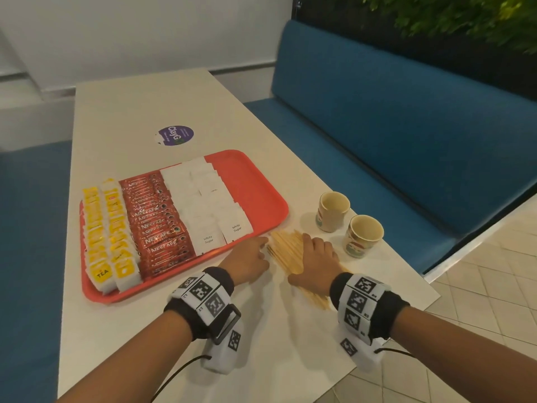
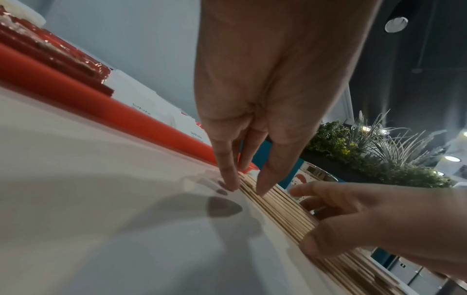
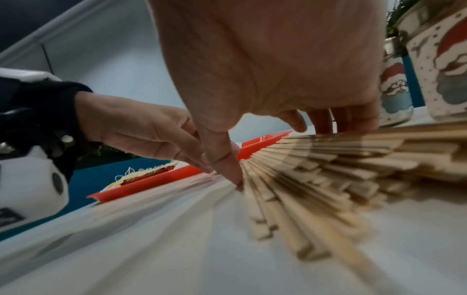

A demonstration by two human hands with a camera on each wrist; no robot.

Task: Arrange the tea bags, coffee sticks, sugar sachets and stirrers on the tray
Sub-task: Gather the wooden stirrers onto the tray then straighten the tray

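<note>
I count one tray [image 1: 261,181], two cups [image 1: 334,210] beside it, and two rows each of tea bags [image 1: 103,228] and sugar sachets [image 1: 203,199]; the stirrers [image 1: 287,251] are too many to count.

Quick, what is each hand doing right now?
Left hand: open, fingertips touching the edge of the wooden stirrers on the table.
Right hand: open, resting flat on the stirrers.

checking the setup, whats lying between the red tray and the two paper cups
The pile of wooden stirrers lies on the table there, with the left hand and right hand resting on it. The head view shows this best.
</note>
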